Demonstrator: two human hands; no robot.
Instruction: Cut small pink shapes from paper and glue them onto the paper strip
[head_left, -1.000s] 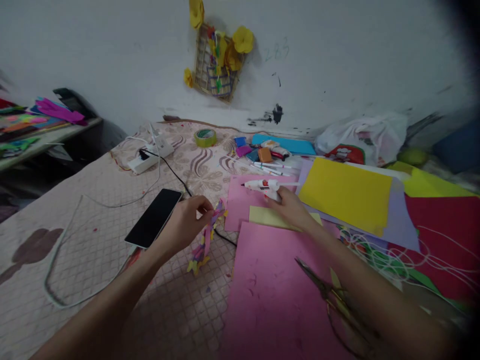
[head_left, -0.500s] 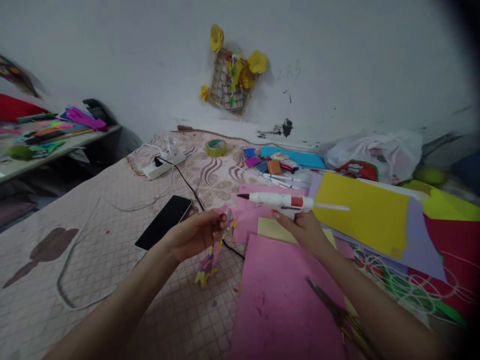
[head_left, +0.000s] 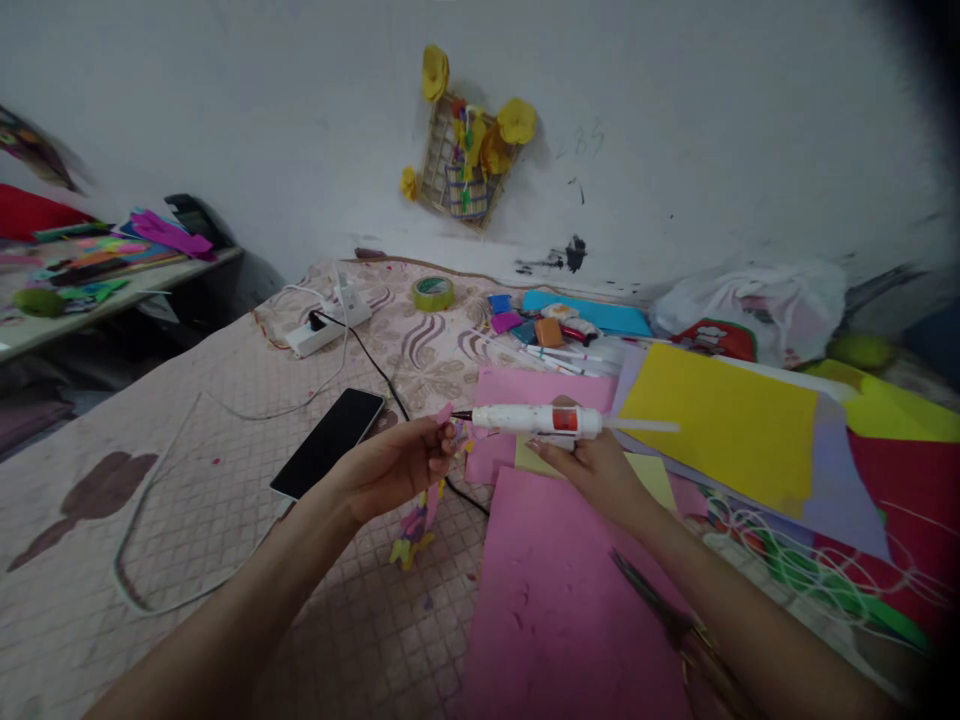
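Observation:
My right hand [head_left: 589,460] is closed round the handle of a white hot glue gun [head_left: 517,419], with a clear glue stick [head_left: 641,425] jutting out of its back end. The gun lies level, its dark nozzle pointing left at my left hand [head_left: 397,462]. Between the fingertips of that hand is pinched a paper garland [head_left: 411,530] of pink, purple and yellow pieces, hanging down over the cloth. The nozzle tip is at a pink bit at the garland's upper end; whether they touch I cannot tell. My left palm hides part of the garland.
Scissors [head_left: 675,625] lie on pink paper [head_left: 555,590] below my right forearm. A phone [head_left: 330,442] with its cable rests at left, near a power strip [head_left: 326,330]. Yellow paper [head_left: 724,425], tangled white cord [head_left: 817,560] and green tape [head_left: 433,292] surround the work.
My right hand has moved the glue gun left and slightly down, bringing its nozzle to the garland's upper end. My left hand has stayed nearly in place.

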